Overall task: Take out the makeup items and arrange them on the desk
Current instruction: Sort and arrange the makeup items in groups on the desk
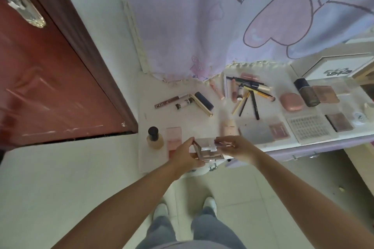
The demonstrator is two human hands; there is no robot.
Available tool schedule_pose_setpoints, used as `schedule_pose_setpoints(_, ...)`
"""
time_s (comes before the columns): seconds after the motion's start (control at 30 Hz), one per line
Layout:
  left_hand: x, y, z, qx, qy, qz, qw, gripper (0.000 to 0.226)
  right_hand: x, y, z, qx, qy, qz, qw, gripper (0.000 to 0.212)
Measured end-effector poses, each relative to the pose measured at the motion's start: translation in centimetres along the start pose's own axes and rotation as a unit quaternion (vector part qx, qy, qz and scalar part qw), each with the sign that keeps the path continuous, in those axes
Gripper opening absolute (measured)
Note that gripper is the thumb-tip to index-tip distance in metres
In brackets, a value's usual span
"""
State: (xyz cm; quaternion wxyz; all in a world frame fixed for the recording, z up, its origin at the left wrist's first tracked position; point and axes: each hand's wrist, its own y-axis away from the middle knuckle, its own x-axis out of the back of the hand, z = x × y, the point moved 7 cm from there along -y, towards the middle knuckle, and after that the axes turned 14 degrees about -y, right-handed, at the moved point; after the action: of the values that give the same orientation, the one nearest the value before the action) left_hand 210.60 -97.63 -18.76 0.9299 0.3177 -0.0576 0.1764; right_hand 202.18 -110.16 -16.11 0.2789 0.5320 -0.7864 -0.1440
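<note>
Hands: left hand [185, 154] & right hand [237, 148] both curled round open compact [208, 148], over desk [202, 125] front edge.
Front left corner: foundation bottle [154, 137] upright, pink palette [173, 140] just beside it.
Front edge, right of hands: silver case [256, 131], small pink palette [279, 130], sticker sheet [309, 128].
Mid desk: lip gloss [171, 101], dark tube [204, 100].
Back edge: pencils & brushes [251, 95] in loose pile, under curtain [222, 16] hem.
Right end: pink pod case [291, 101], dark bottle [306, 92].
</note>
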Motion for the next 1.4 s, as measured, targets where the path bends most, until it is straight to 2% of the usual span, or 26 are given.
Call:
schedule_pose_setpoints(0.1,0.0,-0.5,-1.0,0.028,0.071,0.034,0.997,0.076,0.1,-1.4,-0.1,0.042,0.015,0.041,0.998,0.029)
schedule_pose_setpoints(0.2,-0.6,-0.8,-0.9,0.025,0.071,0.051,0.996,0.062,0.7,-2.5,-0.7,0.078,0.012,0.075,0.994,0.025)
schedule_pose_setpoints(0.3,-1.4,-1.2,-0.7,0.028,0.056,0.076,0.995,0.063,1.5,-3.9,-1.1,0.104,0.041,0.082,0.99,0.02)
schedule_pose_setpoints(0.47,-0.9,-1.4,-0.4,0.067,-0.11,0.206,0.97,0.03,1.4,-5.8,-1.2,0.104,0.036,0.059,0.992,0.018)
schedule_pose_setpoints(0.57,-1.0,-1.3,-0.5,0.081,-0.177,0.251,0.948,0.031,1.0,-6.9,-1.8,0.105,0.047,0.049,0.992,0.02)
schedule_pose_setpoints(0.9,-1.8,-0.9,-1.4,0.16,-0.301,0.281,0.897,0.021,1.0,-9.2,-2.2,0.084,0.021,0.036,0.996,0.023)
schedule_pose_setpoints(1.03,-1.9,-1.0,-1.4,0.165,-0.312,0.281,0.893,0.02,1.0,-9.6,-2.3,0.073,0.031,0.018,0.997,0.026)
schedule_pose_setpoints(1.1,-1.9,-1.0,-1.4,0.163,-0.306,0.283,0.894,0.018,1.4,-9.3,-2.3,0.087,0.055,0.019,0.995,0.03)
schedule_pose_setpoints(1.2,-2.1,-1.0,-1.3,0.159,-0.312,0.28,0.894,0.016,3.4,-8.7,-2.0,0.129,0.121,0.073,0.982,0.032)
schedule_pose_setpoints(1.27,-2.4,-0.9,-1.0,0.153,-0.334,0.277,0.888,0.015,4.9,-8.6,-0.7,0.095,0.212,0.106,0.967,0.04)
schedule_pose_setpoints(1.33,-2.5,-0.6,-0.7,0.142,-0.361,0.279,0.878,0.016,5.5,-8.6,0.8,0.029,0.321,0.107,0.941,0.053)
schedule_pose_setpoints(1.4,-2.2,-0.2,-0.3,0.129,-0.382,0.292,0.867,0.015,5.1,-8.6,1.7,-0.009,0.353,0.088,0.931,0.057)
